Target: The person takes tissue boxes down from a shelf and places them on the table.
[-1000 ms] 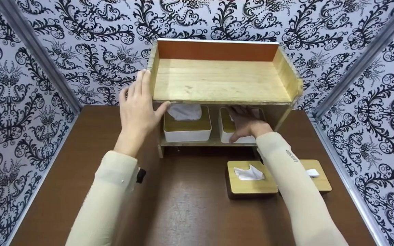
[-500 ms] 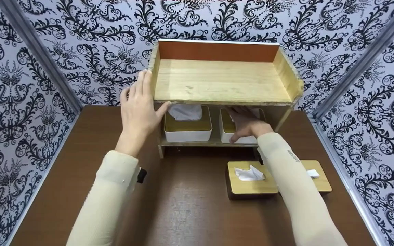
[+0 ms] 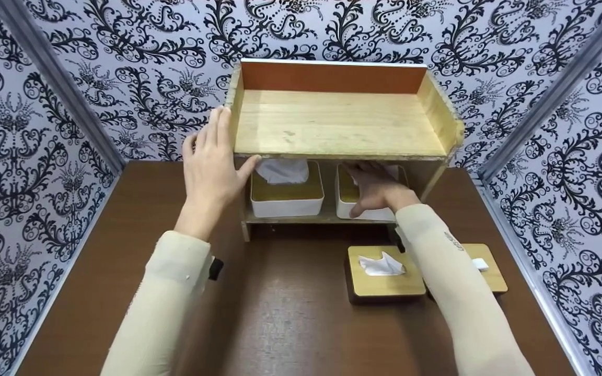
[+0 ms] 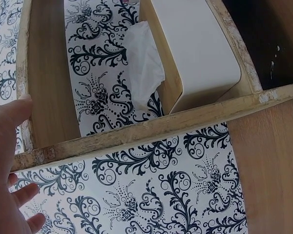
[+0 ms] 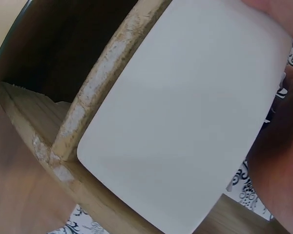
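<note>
A small wooden shelf [image 3: 332, 125] stands against the back wall. My left hand [image 3: 209, 162] rests along its left side panel, fingers extended and thumb at the upper board's front edge. In the lower compartment, my right hand [image 3: 377, 189] holds the right white tissue box [image 3: 345, 208], thumb on its front and fingers reaching over its wood-coloured lid. That box's plain white front [image 5: 180, 107] fills the right wrist view, its lower edge along the shelf board. Beside it on the left sits a matching white tissue box [image 3: 286, 209] with a tissue sticking out.
Two dark tissue boxes with wooden lids are on the brown table [image 3: 280, 313] in front of the shelf: one nearer the middle [image 3: 384, 287], the other at the right [image 3: 491, 277], partly hidden by my right forearm. Patterned walls [image 3: 489, 42] enclose the table.
The right white tissue box and my right hand have shifted very slightly to the right, and the right forearm with them. My left hand stays on the shelf's side.
</note>
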`<state>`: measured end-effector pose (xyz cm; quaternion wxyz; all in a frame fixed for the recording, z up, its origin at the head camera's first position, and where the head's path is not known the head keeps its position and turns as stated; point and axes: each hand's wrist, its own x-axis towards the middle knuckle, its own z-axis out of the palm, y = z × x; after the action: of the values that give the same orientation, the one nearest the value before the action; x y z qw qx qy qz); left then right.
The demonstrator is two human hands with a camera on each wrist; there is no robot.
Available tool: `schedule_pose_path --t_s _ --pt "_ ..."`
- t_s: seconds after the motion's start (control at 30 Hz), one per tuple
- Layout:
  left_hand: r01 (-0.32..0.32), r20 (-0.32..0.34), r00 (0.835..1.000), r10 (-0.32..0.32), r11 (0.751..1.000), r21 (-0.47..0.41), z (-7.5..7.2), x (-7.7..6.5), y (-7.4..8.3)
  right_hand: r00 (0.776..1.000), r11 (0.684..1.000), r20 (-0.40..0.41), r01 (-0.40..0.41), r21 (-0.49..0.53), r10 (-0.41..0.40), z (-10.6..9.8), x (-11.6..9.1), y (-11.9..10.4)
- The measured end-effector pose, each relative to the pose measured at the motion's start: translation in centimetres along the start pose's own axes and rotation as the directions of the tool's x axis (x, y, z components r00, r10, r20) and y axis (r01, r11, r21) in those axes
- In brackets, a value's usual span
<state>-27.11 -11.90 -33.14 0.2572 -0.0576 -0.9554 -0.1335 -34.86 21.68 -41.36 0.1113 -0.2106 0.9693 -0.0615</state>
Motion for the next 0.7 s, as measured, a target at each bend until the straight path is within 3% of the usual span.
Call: schedule_pose_path --t_s 0.2,0.7 --pt "0.006 0.011 1.000 -0.006 1.000 0.008 -0.1 0.1 0.0 1.000 0.999 -0.017 0.004 -0.035 -0.005 -0.3 -0.7 -0.3" --pt "0.007 0.031 1.000 -0.007 1.000 0.020 -0.2 0.1 0.0 0.984 0.975 -0.083 0.145 -0.166 -0.160 -0.2 -3.9 -2.1"
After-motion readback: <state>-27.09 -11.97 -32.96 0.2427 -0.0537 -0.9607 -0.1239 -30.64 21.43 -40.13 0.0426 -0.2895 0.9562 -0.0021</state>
